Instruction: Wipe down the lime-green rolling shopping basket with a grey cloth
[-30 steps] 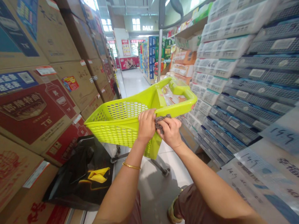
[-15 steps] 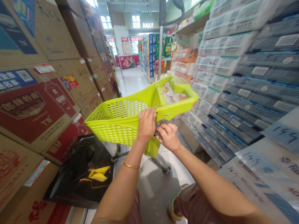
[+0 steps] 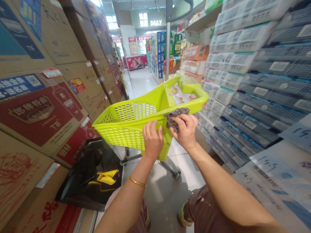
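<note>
In the head view a lime-green shopping cart basket (image 3: 124,132) with perforated sides stands in front of me, tilted on a wheeled metal frame. My left hand (image 3: 153,139) lies against its near side below the rim, fingers stretched out and holding nothing. A crumpled grey rag (image 3: 175,113) is in my right hand (image 3: 186,130), pressed to the side just under the handle end. The right fingers are bent over the rag and partly hide it. Something in clear plastic (image 3: 180,95) lies in the small compartment by the handle.
Stacked cartons (image 3: 35,110) line the left side. A black bag (image 3: 77,184) with a yellow piece (image 3: 108,177) lies on the floor beside them. Wrapped paper packs (image 3: 231,59) are piled along the right. A grey metal pole (image 3: 167,51) rises behind the cart.
My left hand has slipped from the basket rim down onto its side. My right hand has moved up and right with the rag, which now shows more fully.
</note>
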Tool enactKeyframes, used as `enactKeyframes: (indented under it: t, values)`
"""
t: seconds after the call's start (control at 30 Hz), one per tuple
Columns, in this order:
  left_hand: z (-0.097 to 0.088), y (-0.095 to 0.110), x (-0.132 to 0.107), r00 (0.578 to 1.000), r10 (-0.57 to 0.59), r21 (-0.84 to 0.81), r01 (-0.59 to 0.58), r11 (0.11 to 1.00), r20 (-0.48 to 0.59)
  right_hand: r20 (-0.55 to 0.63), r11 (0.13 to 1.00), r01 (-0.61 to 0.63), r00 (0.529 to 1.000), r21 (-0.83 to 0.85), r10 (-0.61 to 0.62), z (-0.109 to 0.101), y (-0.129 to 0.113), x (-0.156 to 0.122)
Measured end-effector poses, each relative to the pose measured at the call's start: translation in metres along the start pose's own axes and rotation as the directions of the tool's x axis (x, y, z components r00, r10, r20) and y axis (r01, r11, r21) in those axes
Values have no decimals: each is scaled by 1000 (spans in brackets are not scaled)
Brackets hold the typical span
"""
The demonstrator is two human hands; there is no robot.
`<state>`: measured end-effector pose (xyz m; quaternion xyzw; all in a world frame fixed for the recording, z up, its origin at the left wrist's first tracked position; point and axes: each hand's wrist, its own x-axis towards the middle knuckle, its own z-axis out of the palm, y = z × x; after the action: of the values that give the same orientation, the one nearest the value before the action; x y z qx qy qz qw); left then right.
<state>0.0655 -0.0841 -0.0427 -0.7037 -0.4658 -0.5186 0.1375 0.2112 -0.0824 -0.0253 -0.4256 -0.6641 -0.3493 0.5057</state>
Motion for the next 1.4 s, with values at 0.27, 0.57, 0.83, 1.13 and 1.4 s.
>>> enactKeyframes:
  t: [0.27,0.57,0.83,1.13,1.4]
  values:
    - [15,-2,-7,968,-10,99,-15,995,252,184,995,27,982,99,-45,13,-6,-35]
    - [23,-8,-6,921,35,191,-118,975,388,273,991,-11,962,131,-25,16,6,-37]
    - [24,-17,-6,865,81,188,-198,962,495,236,995,-34,972,93,11,25,6,-25]
    - [27,-23,-3,843,92,173,-213,962,531,361,990,90,924,112,-125,30,3,-40]
    - [26,-25,1,840,118,196,-257,946,529,174,999,-37,984,-35,43,26,13,-13]
